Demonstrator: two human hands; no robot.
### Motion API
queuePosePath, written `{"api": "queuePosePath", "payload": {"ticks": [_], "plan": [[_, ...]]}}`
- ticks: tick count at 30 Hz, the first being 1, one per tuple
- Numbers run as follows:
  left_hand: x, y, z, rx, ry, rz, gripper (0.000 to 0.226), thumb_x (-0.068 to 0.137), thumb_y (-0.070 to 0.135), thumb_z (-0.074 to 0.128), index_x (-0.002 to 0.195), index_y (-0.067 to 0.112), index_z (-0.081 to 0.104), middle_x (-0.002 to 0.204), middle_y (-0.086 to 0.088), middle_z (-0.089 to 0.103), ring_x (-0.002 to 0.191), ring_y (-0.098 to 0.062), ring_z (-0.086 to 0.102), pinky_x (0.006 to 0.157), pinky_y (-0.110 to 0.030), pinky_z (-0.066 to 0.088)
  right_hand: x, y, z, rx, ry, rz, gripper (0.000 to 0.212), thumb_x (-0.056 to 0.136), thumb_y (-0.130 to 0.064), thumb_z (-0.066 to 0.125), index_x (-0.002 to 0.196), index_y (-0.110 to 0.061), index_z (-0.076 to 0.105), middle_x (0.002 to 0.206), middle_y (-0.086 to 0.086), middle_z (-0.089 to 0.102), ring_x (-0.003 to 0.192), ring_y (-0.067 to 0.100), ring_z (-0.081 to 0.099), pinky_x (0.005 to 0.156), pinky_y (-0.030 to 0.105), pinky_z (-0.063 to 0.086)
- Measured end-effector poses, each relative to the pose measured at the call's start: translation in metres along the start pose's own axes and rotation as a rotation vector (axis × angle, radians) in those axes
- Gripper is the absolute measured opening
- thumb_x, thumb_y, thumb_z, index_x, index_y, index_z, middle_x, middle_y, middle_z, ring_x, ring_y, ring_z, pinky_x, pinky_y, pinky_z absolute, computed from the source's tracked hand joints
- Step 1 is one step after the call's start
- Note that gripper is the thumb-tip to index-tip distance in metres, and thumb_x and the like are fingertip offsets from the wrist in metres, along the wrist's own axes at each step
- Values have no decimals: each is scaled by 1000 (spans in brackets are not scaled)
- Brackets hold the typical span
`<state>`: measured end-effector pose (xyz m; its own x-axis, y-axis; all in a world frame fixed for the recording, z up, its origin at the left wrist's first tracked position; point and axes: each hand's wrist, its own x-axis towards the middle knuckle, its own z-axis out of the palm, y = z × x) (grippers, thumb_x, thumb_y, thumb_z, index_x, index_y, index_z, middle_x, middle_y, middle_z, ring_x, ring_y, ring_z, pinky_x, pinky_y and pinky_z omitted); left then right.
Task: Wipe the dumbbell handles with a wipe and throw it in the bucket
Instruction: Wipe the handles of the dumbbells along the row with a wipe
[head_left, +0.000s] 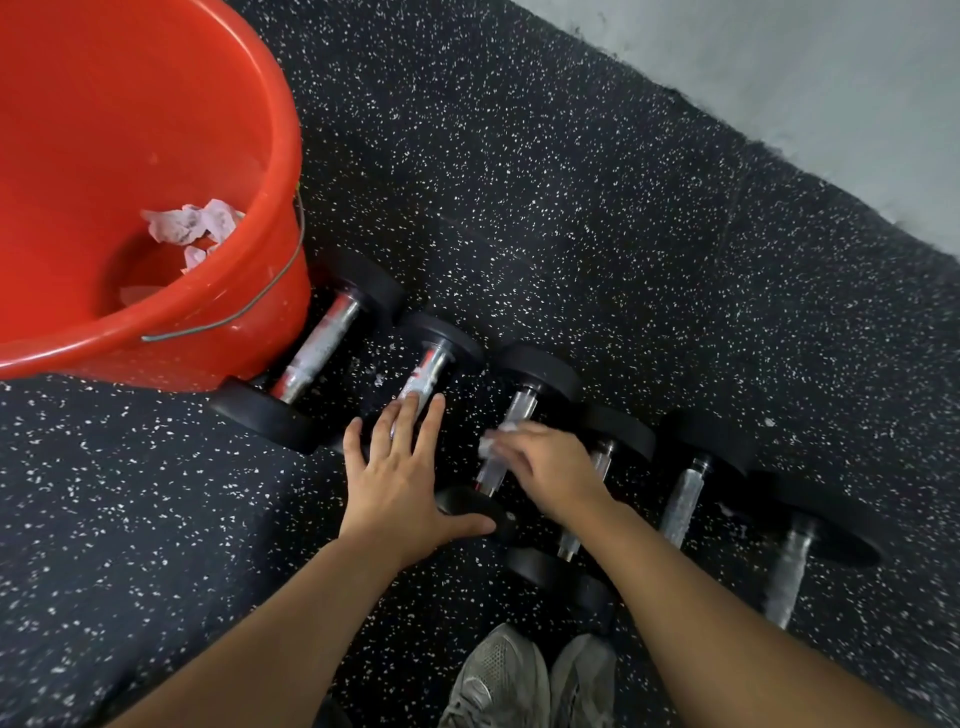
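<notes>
The speckled rubber floor (571, 208) carried everything, and its grip was the only thing that kept the row of dumbbells from rolling. The red bucket (156, 332) stood at the left end, touching the first dumbbell (317, 348), with crumpled used wipes (192, 228) already inside. A careless throw from the right side could have fallen short, since the rim sat well apart from the working hand.

The left hand (400, 478) lay flat and released, fingers spread over the second dumbbell (426, 369), its thumb against the black end of the third dumbbell (511, 415). If that steadying press had slipped, the third weight would likely have turned under the rubbing.

The right hand (545, 467) was clenched around a small white wipe (496, 439) on the third handle; motion blur made the exact hold uncertain. So small a wad could have torn or dropped between the weights, and three handles further right appeared to remain.
</notes>
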<state>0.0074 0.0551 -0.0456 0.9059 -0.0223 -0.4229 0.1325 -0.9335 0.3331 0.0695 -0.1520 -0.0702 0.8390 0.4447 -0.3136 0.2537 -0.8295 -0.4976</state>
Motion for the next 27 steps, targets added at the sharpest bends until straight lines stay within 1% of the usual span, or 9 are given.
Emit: {"api": "queuePosePath", "payload": {"ticks": [4,9,11,14,18,20,23,25,27], "plan": [[0,0,0,-9,7,2,147,53,103,46,157,28,-26,171,-2,-16,156,-23,-13,123,-56,-12,-13,-6,1,-51,-224,-130,44,100,-56,35,130,-41,65,131,-8,68,117,13,63,96,27,48],[-1,1,-1,-5,-1,-3,147,52,104,45,156,29,-28,171,-1,-18,156,-23,-15,123,-57,-12,-5,8,-8,79,215,116,34,105,-42,48,137,-37,60,134,-7,67,117,10,64,95,28,52],[-1,1,-1,-7,-2,-5,147,52,104,46,157,29,-27,171,-1,-17,156,-23,-15,123,-57,-12,-1,9,-3,64,234,194,36,105,-41,48,140,-38,56,129,-4,69,113,14,65,91,33,53],[0,1,-1,0,-10,-9,147,53,103,46,157,28,-27,171,-1,-18,156,-23,-15,122,-57,-12,-11,3,13,89,179,143,34,104,-44,47,137,-43,58,129,-3,68,108,17,67,86,32,54],[-1,2,-1,-4,-22,-7,146,55,102,48,156,29,-28,171,-1,-19,156,-23,-16,122,-57,-14,-26,-2,13,69,-20,-40,33,103,-39,49,133,-41,63,126,-4,71,110,15,67,92,33,54],[-1,2,-1,-3,-27,-3,144,57,100,48,156,29,-29,171,-2,-19,156,-23,-17,122,-57,-15,-25,-1,8,1,-105,-122,35,104,-38,45,134,-41,62,123,-4,72,111,13,66,89,26,51],[0,2,-2,-5,-44,5,142,61,98,50,155,30,-30,170,-1,-20,156,-22,-17,122,-56,-14,-12,3,-3,65,72,-4,33,105,-43,46,133,-43,62,130,-7,69,86,-7,64,74,5,41],[1,-1,-3,-20,-43,13,140,63,96,52,156,30,-28,171,0,-18,156,-22,-15,122,-55,-14,1,6,-8,84,233,111,33,105,-40,49,135,-42,61,128,-7,70,95,0,66,76,15,47],[1,-6,-6,-43,-38,16,139,64,93,57,157,32,-25,171,1,-15,157,-21,-14,123,-54,-13,9,4,-4,92,252,173,33,105,-36,50,136,-39,61,126,-5,70,108,12,66,80,20,46]]}}
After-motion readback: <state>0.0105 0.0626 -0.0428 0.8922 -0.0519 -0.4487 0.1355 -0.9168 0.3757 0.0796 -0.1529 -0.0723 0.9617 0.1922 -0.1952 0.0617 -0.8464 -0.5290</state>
